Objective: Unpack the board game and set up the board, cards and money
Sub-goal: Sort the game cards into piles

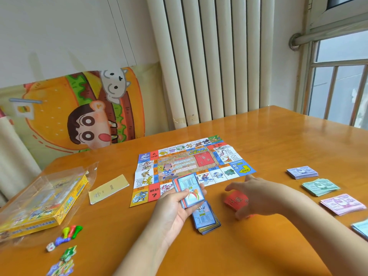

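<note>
Nearest, a blue-edged card pile (207, 218) lies on the counter (278, 140); just beyond, the left hand (173, 208) grips a small card stack (190, 193), faces up. The right hand (253, 193) spreads loosely over red cards (235, 200). Farther off the colourful board (191, 168) lies unfolded; leftward, a clear bag (90, 172) holds the yellow box (65, 198)

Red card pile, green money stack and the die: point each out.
Red card pile (235, 200), head view, top card's visible face.
Green money stack (320, 186), head view, middle of top note.
Die (50, 246), head view, top face.
</note>
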Demonstrator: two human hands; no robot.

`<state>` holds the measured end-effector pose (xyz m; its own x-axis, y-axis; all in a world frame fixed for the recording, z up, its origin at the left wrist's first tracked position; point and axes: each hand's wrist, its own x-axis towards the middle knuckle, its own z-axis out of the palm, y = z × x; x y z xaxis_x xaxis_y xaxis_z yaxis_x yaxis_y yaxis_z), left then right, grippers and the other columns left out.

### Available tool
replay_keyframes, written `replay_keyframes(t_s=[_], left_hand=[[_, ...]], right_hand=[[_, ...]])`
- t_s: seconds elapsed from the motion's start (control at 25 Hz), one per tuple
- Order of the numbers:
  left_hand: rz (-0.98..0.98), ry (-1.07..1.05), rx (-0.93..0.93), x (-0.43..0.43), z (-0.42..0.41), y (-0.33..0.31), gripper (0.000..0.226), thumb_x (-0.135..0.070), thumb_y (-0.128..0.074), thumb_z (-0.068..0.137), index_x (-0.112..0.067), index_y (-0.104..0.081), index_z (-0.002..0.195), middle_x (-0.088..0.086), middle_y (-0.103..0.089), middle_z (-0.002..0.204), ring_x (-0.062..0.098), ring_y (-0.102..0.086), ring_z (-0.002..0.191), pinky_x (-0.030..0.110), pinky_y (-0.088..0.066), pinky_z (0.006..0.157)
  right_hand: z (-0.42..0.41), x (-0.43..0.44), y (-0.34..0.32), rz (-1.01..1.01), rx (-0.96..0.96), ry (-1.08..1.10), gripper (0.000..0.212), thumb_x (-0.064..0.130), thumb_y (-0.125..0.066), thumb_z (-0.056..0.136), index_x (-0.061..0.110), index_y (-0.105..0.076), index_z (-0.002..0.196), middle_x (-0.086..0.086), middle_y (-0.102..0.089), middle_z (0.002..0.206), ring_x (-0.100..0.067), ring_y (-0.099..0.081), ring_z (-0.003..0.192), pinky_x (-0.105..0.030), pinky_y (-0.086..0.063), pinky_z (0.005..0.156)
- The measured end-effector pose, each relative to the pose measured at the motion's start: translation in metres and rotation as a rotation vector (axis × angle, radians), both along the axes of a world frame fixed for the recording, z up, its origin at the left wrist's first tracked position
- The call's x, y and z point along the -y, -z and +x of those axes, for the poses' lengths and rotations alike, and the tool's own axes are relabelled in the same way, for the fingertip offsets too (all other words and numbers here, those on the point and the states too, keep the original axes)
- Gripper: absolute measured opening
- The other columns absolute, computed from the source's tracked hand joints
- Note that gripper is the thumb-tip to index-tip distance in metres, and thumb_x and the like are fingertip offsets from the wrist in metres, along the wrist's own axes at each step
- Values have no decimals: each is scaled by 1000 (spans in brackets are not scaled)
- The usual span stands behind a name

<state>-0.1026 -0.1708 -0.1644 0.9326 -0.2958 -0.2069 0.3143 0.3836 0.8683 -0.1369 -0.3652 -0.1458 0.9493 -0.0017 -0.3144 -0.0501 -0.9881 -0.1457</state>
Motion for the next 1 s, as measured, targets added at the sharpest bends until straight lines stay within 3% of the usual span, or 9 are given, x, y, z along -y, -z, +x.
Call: replay_keyframes(t_s=[0.12, 0.28, 0.4, 0.48, 0.52, 0.68, 0.76, 0.88, 1.0], left_hand=[[3, 8, 12, -1, 1, 2, 24, 7, -38, 94, -1, -59, 103, 23, -70, 100, 36, -67, 96, 42, -54, 79], [44, 43, 52, -1, 2, 7, 22, 5, -43, 94, 0, -58, 109, 22, -70, 101, 35, -68, 96, 36, -58, 73], [69, 26, 69, 1, 1, 8, 21, 5, -49, 92, -2, -60, 108, 19, -71, 102, 34, -68, 97, 35, -60, 70], [94, 8, 97, 2, -1, 7, 18, 5, -53, 90, -5, -63, 100, 14, -73, 95, 28, -71, 87, 33, -60, 68], [111, -2, 118, 2, -2, 7, 17, 5, -54, 89, -7, -64, 96, 10, -74, 90, 23, -71, 81, 32, -59, 66], [146, -67, 199, 0, -2, 6, 18, 0, -62, 83, -10, -66, 98, 8, -74, 90, 17, -72, 78, 31, -56, 71], [100, -67, 225, 1, -3, 3, 18, 3, -61, 83, -8, -67, 97, 12, -74, 93, 20, -72, 81, 30, -58, 71], [11, -49, 219, 4, -5, -3, 16, 3, -54, 89, -7, -65, 94, 12, -73, 93, 21, -71, 85, 34, -58, 72], [-105, -71, 133, -3, 2, -9, 18, 4, -46, 93, -6, -61, 95, 15, -72, 93, 28, -67, 92, 47, -54, 79]], right_hand=[[0, -8, 1, -84, 26, -31, 59, 34, -60, 86, 38, -37, 140, -6, -41, 131, -19, -50, 112, -28, -43, 74], [4, -14, 5, -101, 75, 2, 49, 33, -57, 87, 32, -42, 134, -6, -43, 126, -20, -52, 90, -24, -35, 53], [7, -14, 12, -53, 149, 13, 42, 41, -53, 91, 30, -46, 131, -6, -44, 121, -23, -50, 100, -28, -43, 68], [11, -13, 14, 109, 307, 38, 41, 49, -50, 93, 30, -51, 128, -3, -46, 122, -22, -48, 112, -30, -42, 85], [13, -14, 14, 276, 411, 56, 38, 50, -48, 93, 27, -56, 123, 0, -51, 119, -18, -52, 108, -27, -42, 85], [11, -33, 9, 926, 434, -11, 24, 47, -66, 84, 24, -70, 84, 5, -70, 78, -2, -58, 66, -19, -42, 60], [11, -39, 14, 1020, 495, 44, 17, 35, -73, 81, 21, -70, 71, -1, -68, 67, -5, -52, 54, -24, -39, 53], [15, -39, 17, 1065, 628, 139, 21, 22, -69, 86, 16, -66, 66, 0, -65, 61, -18, -54, 57, -38, -44, 56], [19, -34, 14, 1174, 671, 111, 16, 10, -57, 94, 17, -62, 81, 3, -68, 71, -14, -64, 60, -30, -52, 56]])
